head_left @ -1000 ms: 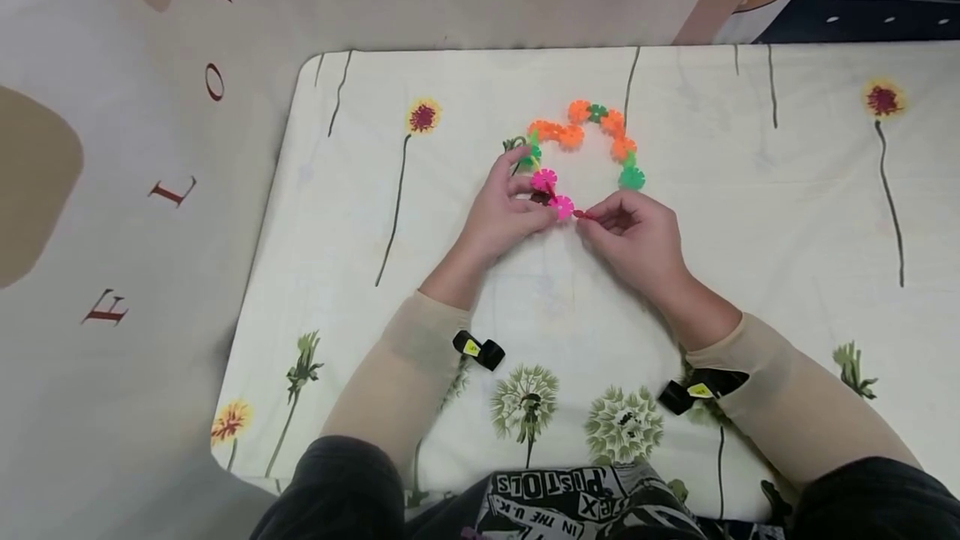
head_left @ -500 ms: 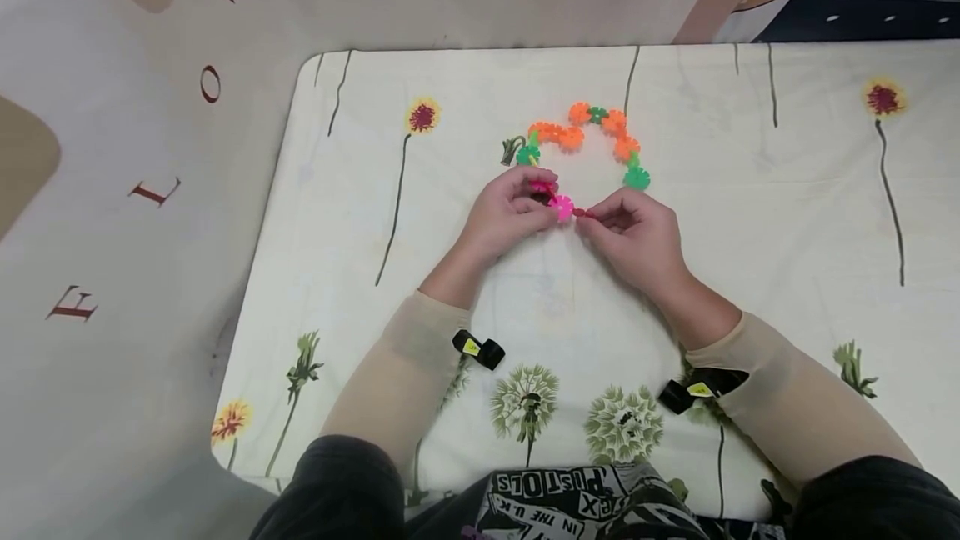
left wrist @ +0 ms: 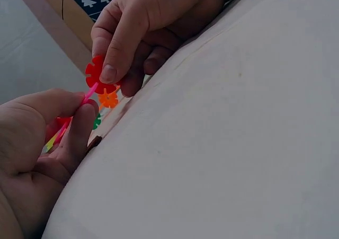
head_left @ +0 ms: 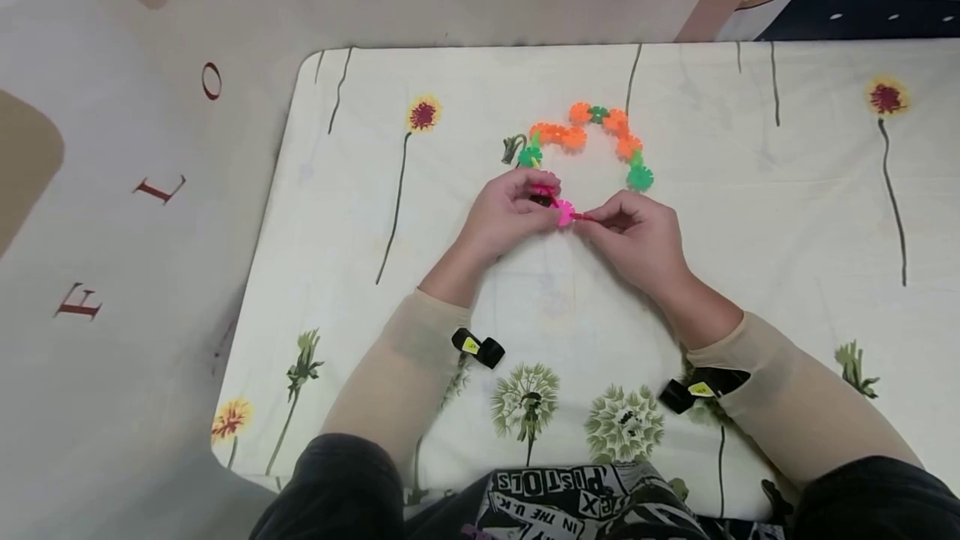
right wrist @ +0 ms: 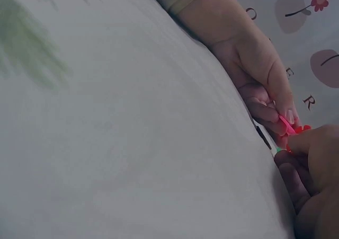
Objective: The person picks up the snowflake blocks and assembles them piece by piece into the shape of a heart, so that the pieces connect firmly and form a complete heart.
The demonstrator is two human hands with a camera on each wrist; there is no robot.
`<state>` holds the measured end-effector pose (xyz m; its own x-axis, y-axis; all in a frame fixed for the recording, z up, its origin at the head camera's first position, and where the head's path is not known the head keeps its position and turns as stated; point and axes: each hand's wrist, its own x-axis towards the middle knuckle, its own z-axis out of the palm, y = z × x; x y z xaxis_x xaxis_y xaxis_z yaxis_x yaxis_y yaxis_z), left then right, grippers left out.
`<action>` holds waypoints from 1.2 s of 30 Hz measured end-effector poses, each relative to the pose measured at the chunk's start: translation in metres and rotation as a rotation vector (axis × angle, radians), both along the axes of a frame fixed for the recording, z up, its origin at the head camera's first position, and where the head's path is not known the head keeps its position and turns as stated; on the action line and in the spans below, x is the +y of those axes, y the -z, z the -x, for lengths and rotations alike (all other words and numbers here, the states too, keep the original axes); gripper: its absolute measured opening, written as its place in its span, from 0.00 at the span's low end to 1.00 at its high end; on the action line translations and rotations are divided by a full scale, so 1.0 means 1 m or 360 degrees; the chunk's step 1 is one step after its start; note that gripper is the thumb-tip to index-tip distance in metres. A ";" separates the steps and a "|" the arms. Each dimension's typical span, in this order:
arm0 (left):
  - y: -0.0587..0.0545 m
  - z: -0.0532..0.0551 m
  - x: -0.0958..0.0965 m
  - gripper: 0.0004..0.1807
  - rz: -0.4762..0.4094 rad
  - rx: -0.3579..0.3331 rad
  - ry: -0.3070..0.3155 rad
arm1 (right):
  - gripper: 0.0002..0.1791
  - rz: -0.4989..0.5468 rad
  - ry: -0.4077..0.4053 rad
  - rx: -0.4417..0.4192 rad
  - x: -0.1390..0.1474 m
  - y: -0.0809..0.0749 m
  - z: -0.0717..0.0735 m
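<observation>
My left hand (head_left: 504, 211) pinches a pink notched plastic disc (head_left: 566, 212) between thumb and fingers. In my right hand (head_left: 641, 232) is a red notched disc (left wrist: 95, 72), gripped by thumb and forefinger. The edges of the pink and red discs meet in the left wrist view, but how deep the slots interlock I cannot tell. From the left hand, a chain of linked discs curves away over the cloth, with a green disc (head_left: 530, 156), several orange discs (head_left: 573, 138) and another green disc (head_left: 640, 178) at its right end. The left fingers partly cover other pink and red discs.
A white cloth (head_left: 750, 215) printed with flowers covers the table. Its rounded left edge runs beside a pale, lettered surface (head_left: 172, 257). Black cameras sit on both wrists, the left one (head_left: 478, 348) nearer the middle.
The left fingers have drawn down from beside the green disc onto the pink discs. The chain's right end has slid slightly right. Both hands keep their discs edge to edge.
</observation>
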<state>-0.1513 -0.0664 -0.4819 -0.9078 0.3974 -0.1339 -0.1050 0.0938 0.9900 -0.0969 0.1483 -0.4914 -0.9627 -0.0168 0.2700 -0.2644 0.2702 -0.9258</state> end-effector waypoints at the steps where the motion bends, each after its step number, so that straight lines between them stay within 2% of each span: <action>1: 0.000 0.000 0.000 0.21 -0.0011 -0.0006 0.0003 | 0.06 -0.0004 0.0004 0.0001 0.000 0.000 0.000; 9: 0.000 0.001 0.001 0.21 -0.0042 0.0018 0.0013 | 0.06 0.0018 0.0010 0.0007 0.000 -0.001 0.000; 19: -0.001 0.001 0.006 0.20 -0.0022 0.0014 -0.0057 | 0.08 0.0052 0.0000 -0.0017 0.003 -0.002 0.000; 25: -0.003 0.001 0.006 0.18 -0.0006 -0.0006 -0.0038 | 0.08 0.0023 -0.0028 -0.0022 0.002 -0.002 0.000; 36: -0.001 -0.004 0.007 0.18 0.0048 -0.0058 -0.0147 | 0.07 0.0013 0.0034 0.0126 -0.006 -0.003 -0.002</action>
